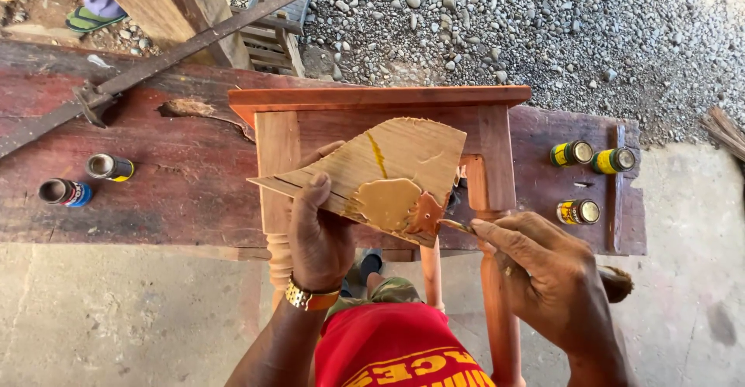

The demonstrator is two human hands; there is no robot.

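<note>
My left hand (317, 236) grips a thin, fan-shaped scrap of plywood (388, 162) with a blob of tan putty (388, 203) on it. My right hand (547, 274) holds a small wooden-handled putty knife (456, 226), its tip touching the reddish-brown smear at the scrap's lower edge. Behind the scrap lies a reddish wooden stool or small table (372, 98) tipped on its side on the workbench, its turned legs (497, 309) pointing toward me.
The dark red, worn workbench (178, 177) carries two small cans at the left (66, 192) (109, 167) and three yellow-green cans at the right (578, 212). A long metal bar clamp (155, 65) lies across its back. Gravel lies beyond, concrete floor below. Another person's sandalled foot (93, 19) stands top left.
</note>
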